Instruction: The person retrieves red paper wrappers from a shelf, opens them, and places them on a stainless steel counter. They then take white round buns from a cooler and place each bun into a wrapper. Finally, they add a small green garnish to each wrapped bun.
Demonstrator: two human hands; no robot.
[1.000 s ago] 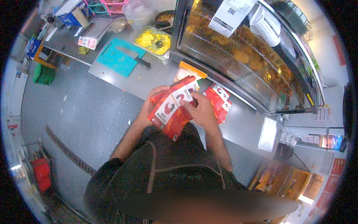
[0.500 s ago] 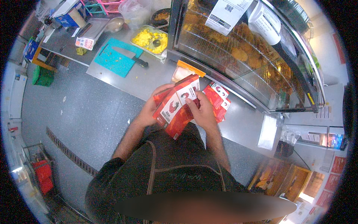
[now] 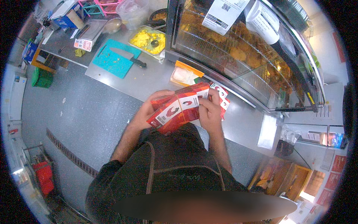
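In front of my body I hold a stack of flat red printed packets (image 3: pixel 175 112), fanned a little, with white panels and dark red drawings on them. My left hand (image 3: pixel 146 109) is closed around the stack's left edge, its thumb side along the top. At the right end my right hand (image 3: pixel 210 110) pinches the packets with bent fingers. More red-and-white packets (image 3: pixel 223 98) lie on the steel counter (image 3: pixel 242 119) just beyond my right hand. Past the stack is a clear tub with an orange edge (image 3: pixel 183 74), holding something pale.
A glass-fronted food cabinet (image 3: pixel 242 56) takes up the right rear. Left of it stand a metal tray of yellow chopped food (image 3: pixel 149 37), a turquoise cutting board (image 3: pixel 112 59) with a black-handled knife (image 3: pixel 138 61), and a scale (image 3: pixel 87 39). A receipt (image 3: pixel 225 16) hangs on the cabinet.
The stack has turned to lie flatter and its right end has risen slightly. My right hand has shifted right and its fingers now curl at the end of the packets. The pale tub shows more fully.
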